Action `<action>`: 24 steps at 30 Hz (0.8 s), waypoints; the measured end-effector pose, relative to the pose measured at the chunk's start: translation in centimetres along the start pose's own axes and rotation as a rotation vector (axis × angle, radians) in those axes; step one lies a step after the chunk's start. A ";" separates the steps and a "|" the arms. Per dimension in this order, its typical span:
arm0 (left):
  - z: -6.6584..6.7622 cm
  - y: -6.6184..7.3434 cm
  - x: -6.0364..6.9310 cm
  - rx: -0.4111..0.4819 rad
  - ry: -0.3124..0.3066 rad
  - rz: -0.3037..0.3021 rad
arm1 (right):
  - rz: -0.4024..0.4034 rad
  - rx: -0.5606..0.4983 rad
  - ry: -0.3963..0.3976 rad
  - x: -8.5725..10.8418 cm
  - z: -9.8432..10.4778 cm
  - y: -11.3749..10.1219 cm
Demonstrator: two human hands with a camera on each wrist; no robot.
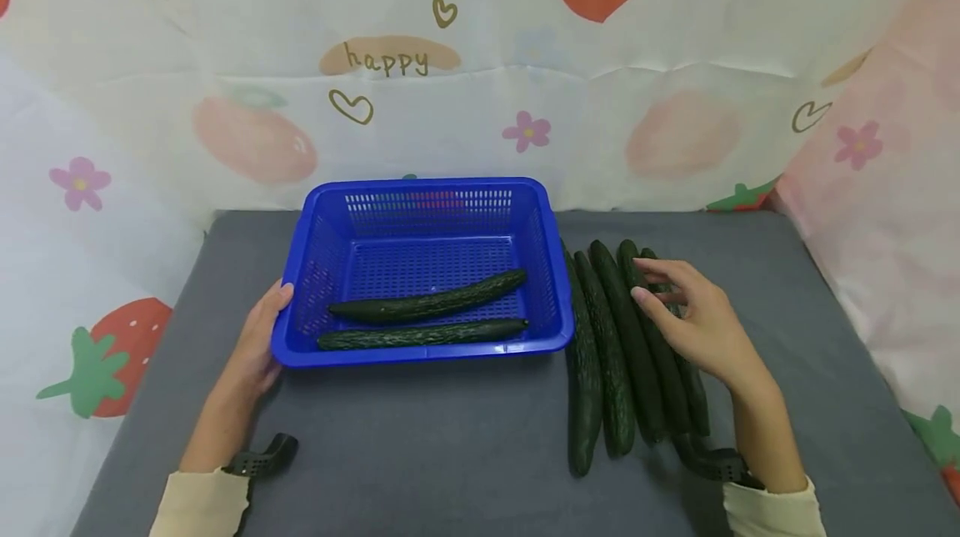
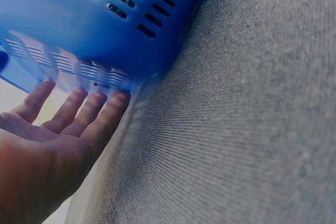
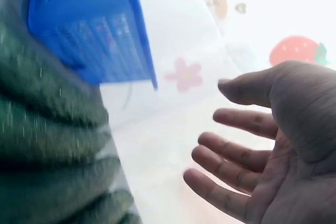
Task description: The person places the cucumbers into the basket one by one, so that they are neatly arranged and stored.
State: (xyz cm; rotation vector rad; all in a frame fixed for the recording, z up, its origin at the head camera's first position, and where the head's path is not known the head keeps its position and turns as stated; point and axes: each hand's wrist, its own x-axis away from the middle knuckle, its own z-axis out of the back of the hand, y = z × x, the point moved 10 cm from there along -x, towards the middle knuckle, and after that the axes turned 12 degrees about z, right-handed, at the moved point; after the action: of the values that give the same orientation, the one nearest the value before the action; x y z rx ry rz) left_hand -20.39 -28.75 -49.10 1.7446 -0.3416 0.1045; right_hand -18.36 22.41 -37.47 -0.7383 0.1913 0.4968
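A blue plastic basket (image 1: 435,353) with slotted walls stands on the grey table, two dark green cucumbers inside. The upper cucumber (image 1: 427,303) is slightly bent; the lower cucumber (image 1: 423,334) lies along the near wall. At the basket's left side, my left hand (image 1: 258,337) has its thumb at the rim. In the left wrist view its fairly straight fingers (image 2: 107,121) touch the slotted wall. My right hand (image 1: 697,316) is above a row of several cucumbers (image 1: 615,353) right of the basket. Its fingers are loosely bent, with nothing between them.
Grey cloth (image 1: 420,454) covers the table. Behind it hangs a pale curtain (image 1: 480,128) printed with strawberries, flowers and hearts. A black strap (image 1: 262,458) sits on the left wrist and another strap (image 1: 720,464) on the right.
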 end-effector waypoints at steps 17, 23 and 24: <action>0.1 -0.3 0.4 0.006 0.002 0.028 | -0.153 0.071 -0.046 2.0 1.1 5.2; -0.3 -0.6 0.4 0.015 -0.013 0.034 | -0.211 0.105 -0.131 2.4 0.5 6.5; -0.3 -0.6 0.4 0.025 -0.017 0.032 | -0.221 0.104 -0.148 2.5 0.4 6.8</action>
State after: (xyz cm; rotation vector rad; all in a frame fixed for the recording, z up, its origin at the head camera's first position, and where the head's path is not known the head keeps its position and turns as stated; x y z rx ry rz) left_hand -19.80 -28.43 -49.53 1.7654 -0.3821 0.1180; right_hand -19.62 27.88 -42.10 -0.6096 -0.0035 0.3270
